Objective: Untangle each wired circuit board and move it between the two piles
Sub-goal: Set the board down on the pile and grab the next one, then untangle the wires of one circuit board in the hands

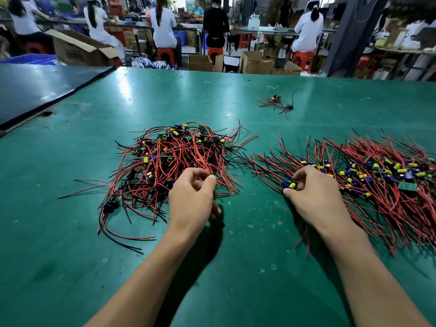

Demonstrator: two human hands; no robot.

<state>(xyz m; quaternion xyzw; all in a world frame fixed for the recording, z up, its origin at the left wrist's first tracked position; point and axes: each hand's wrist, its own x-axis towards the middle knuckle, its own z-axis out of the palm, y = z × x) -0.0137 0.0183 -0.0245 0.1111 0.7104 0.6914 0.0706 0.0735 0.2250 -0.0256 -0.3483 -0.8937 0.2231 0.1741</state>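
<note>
The green counter (236, 256) bears a tangled pile (174, 159) at its middle and a combed pile (377, 175) reaching its right edge. The left hand (192, 197) curls at the tangle's near side, grip unclear. The right hand (313, 194) pinches a wired circuit board (289, 185) at the combed pile's left fringe.

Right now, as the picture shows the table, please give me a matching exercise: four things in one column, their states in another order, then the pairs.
1 right hand
2 left pile
3 right pile
4 rubber band

A wires mostly parallel
B yellow ring, alone beyond the piles
C pinches a circuit board
D wires tangled in all directions

Pairs: 1-C, 2-D, 3-A, 4-B
</note>
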